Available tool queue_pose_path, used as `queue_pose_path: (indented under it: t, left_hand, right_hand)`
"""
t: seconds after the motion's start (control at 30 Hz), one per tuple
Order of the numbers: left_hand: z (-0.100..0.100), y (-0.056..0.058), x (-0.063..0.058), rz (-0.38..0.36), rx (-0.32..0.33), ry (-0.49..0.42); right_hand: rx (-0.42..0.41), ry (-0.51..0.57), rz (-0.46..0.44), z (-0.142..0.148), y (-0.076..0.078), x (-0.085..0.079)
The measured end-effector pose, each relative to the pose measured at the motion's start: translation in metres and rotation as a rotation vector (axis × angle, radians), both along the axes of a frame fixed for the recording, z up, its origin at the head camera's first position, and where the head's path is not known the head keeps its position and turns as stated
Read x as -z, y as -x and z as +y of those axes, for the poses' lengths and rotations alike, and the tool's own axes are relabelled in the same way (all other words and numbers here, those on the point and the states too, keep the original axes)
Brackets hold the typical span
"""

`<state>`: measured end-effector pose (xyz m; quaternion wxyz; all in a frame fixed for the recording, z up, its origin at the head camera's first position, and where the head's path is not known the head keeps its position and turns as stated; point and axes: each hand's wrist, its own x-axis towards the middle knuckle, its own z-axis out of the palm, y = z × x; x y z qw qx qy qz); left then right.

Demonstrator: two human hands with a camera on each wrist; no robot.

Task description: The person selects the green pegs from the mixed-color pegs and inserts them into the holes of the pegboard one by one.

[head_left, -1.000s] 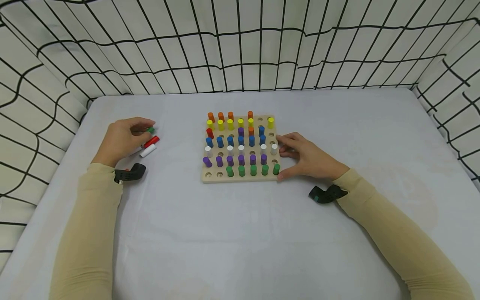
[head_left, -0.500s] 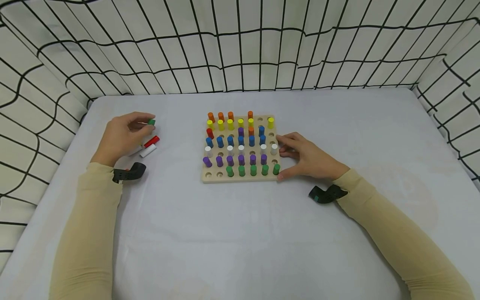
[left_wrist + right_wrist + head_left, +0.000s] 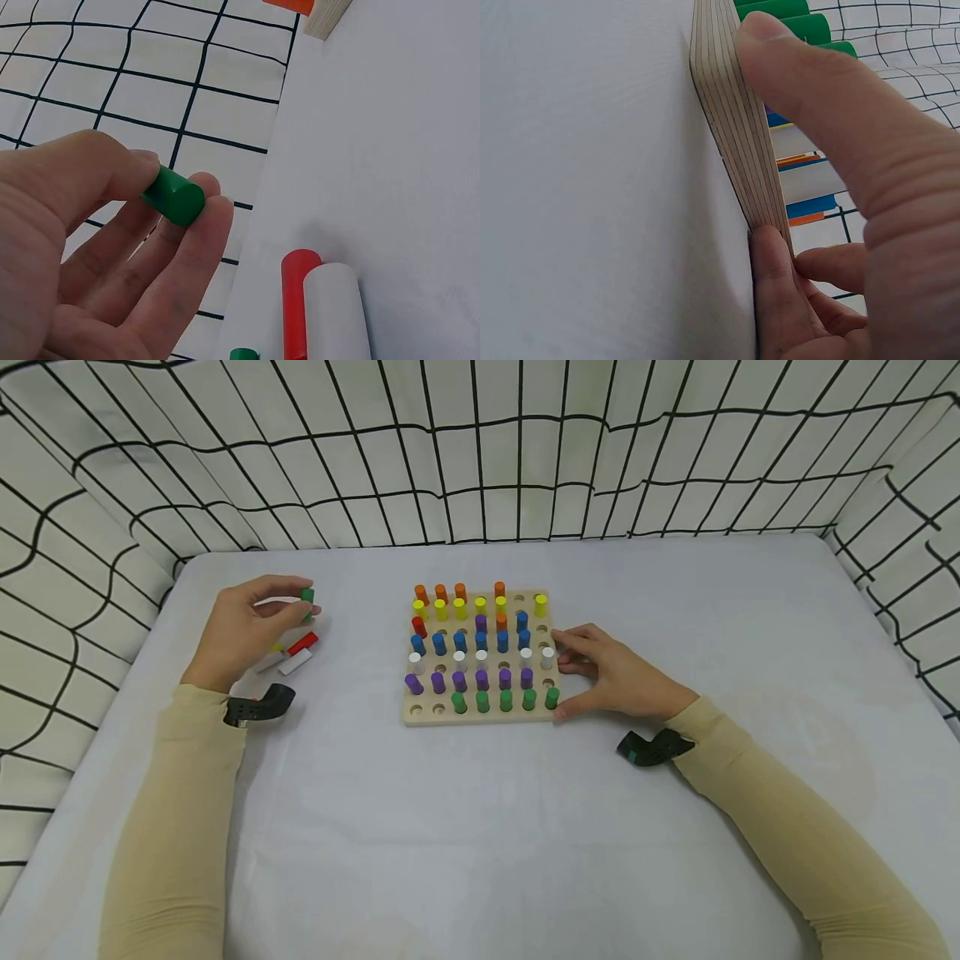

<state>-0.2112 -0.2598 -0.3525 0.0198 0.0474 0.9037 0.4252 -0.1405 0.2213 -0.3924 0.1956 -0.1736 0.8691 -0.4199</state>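
My left hand point(image 3: 243, 631) pinches a green peg point(image 3: 175, 196) between thumb and fingertips, over the table's left side. Below it lie a red peg point(image 3: 303, 643) and a white peg point(image 3: 296, 662), side by side. More loose pegs, one showing a yellow end point(image 3: 277, 647), are partly hidden by that hand. At the middle stands a wooden pegboard point(image 3: 487, 719) with rows of coloured pegs and some bare holes. My right hand point(image 3: 626, 672) holds the board's right side; the thumb is at the near corner and the other fingers touch the edge farther back, as the right wrist view shows.
A white cloth point(image 3: 465, 827) covers the table. Black wire grid panels point(image 3: 480, 460) stand behind it and along both sides. Each wrist carries a black camera mount, the left one point(image 3: 260, 706) close over the cloth.
The left hand has lifted the green peg slightly up and away from the loose pegs, and more of it shows now. The right hand and the pegboard have stayed put.
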Motion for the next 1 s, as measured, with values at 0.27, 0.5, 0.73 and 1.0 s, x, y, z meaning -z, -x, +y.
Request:
queue_pose_path:
  t: [0.27,0.5,0.73,1.0]
  left_hand:
    - [0.006,-0.007,-0.01,-0.014,0.023,-0.092]
    - [0.015,-0.011,-0.013,0.006,0.054,-0.171]
    - [0.025,-0.021,-0.009,-0.022,0.057,-0.184]
    - [0.04,-0.034,-0.016,0.034,0.104,-0.147]
  right_hand:
    - [-0.003,0.004,0.004,0.0,-0.001,-0.004]
    - [-0.007,0.013,0.01,0.0,-0.002,-0.004]
    - [-0.024,0.029,-0.011,-0.003,-0.001,0.003]
    - [-0.003,-0.003,0.007,-0.001,0.0,0.001]
